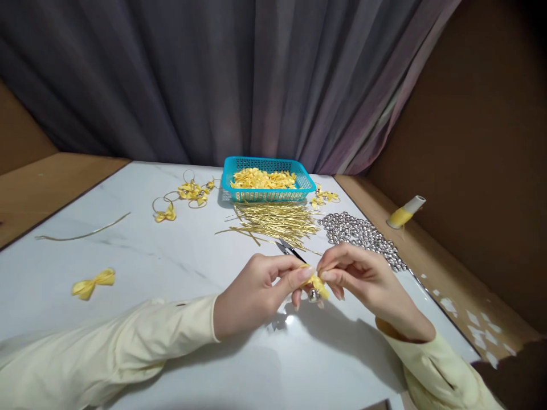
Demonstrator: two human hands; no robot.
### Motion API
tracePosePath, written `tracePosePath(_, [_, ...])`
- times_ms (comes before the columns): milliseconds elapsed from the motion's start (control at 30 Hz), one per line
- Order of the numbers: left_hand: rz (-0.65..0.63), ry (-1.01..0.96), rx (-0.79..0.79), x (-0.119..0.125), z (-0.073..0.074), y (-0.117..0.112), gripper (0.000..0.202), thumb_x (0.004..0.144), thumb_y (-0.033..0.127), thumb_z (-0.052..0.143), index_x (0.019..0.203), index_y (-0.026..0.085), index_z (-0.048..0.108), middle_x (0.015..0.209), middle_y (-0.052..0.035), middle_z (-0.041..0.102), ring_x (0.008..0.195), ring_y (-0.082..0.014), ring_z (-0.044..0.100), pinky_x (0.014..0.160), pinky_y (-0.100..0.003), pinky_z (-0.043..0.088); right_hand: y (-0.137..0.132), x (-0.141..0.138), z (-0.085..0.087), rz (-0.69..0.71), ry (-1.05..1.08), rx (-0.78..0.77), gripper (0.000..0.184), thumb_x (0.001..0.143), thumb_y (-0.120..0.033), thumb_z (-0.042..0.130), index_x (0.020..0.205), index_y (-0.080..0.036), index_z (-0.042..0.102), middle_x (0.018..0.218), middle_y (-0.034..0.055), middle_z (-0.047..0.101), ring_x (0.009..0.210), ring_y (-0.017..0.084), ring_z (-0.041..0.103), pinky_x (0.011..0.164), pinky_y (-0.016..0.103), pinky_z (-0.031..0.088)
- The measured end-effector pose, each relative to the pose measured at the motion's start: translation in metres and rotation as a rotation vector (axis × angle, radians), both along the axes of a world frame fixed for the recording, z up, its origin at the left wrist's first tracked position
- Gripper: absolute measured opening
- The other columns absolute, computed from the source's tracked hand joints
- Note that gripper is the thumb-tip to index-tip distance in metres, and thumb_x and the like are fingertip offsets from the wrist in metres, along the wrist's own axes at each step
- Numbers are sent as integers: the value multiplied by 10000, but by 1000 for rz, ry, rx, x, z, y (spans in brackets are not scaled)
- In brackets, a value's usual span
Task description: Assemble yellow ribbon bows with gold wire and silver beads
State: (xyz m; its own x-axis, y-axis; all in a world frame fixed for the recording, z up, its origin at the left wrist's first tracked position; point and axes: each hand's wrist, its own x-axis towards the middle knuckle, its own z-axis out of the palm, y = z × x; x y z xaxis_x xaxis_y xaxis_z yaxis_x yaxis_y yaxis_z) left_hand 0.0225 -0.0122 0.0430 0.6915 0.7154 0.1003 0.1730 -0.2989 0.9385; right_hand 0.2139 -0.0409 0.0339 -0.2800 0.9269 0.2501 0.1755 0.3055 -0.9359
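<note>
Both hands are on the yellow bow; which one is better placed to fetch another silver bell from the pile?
Probably the right hand: the silver bell pile lies just beyond it, while the left hand would have to cross over. Both pinch the yellow bow.

White marble worktop [149, 256], backed by a grey curtain [213, 74] and flanked on the right by a brown board wall [478, 171]. At the far centre, a turquoise basket [267, 196] filled with yellow bows [262, 179]. Directly in front of it, a pile of gold ties [276, 222]; to their right, a heap of silver bells [361, 233]. Left of the basket, looped bows [193, 192]; right of it, two more bows [323, 197]. Far left, one gold strand [83, 233] and a single bow [93, 283]. On the right ledge, a ribbon spool [405, 212] lying tilted and white paper scraps [474, 330].
</note>
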Motion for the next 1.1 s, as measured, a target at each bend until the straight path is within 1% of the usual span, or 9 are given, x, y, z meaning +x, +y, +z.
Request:
tracePosePath(100, [25,20,32,0,1,1,322,869,328,416,709,123,604,578,-7,574,562,-104,521,572,-209,394,3,3,-1,-2,-92,51,87,806,-232,555,754,-171,589,680,20,578,561,94,489,507,220,399])
tracePosePath(200, [38,34,45,0,0,2,323,868,331,417,702,127,602,591,-9,584,564,-106,525,561,-212,386,5,4,-2,-11,-122,55,128,815,-254,542,729,-169,586,688,21,575,597,102,490,536,228,386])
tracePosePath(367, [49,30,47,1,0,3,323,864,316,426,665,129,598,593,-6,586,556,-99,521,554,-208,378,6,1,-4,-63,-79,9,147,805,-266,554,701,-169,590,614,-1,566,527,83,454,485,207,355])
tracePosePath(567, [62,49,80,0,0,2,324,866,307,423,686,133,629,583,2,585,544,-93,512,554,-206,376,6,-3,-4,-94,-38,-17,159,794,-275,561,676,-169,575,583,-8,565,500,83,467,468,204,369])
tracePosePath(633, [56,51,69,0,0,2,329,871,306,415,699,135,636,617,-5,611,566,-95,529,572,-205,386,7,-3,-4,-121,-64,2,169,791,-281,563,665,-168,567,577,-6,560,516,93,483,485,212,380])
tracePosePath(733, [41,52,33,1,1,3,330,873,321,412,716,140,640,634,-3,619,576,-95,536,572,-200,389,7,-3,-6,-182,-128,71,178,793,-287,559,660,-168,566,581,1,560,543,107,500,507,223,383])
tracePosePath(900, [42,89,44,1,3,5,275,849,318,456,760,145,651,659,-1,618,617,-104,540,585,-199,391,5,-3,-7,-257,-190,151,179,799,-270,544,655,-163,559,569,2,554,511,103,474,487,224,359])
tracePosePath(1000, [37,98,42,1,4,5,291,865,296,426,775,147,660,648,6,612,573,-86,520,546,-183,377,6,-3,-7,-259,-205,140,187,798,-270,539,649,-158,556,559,2,541,496,100,459,469,224,345])
tracePosePath(1100, [5,98,35,0,3,6,308,877,291,406,798,152,669,621,13,590,552,-74,508,534,-171,371,7,-3,-8,-221,-172,100,193,796,-276,539,643,-157,547,546,-6,529,480,92,451,451,214,342])
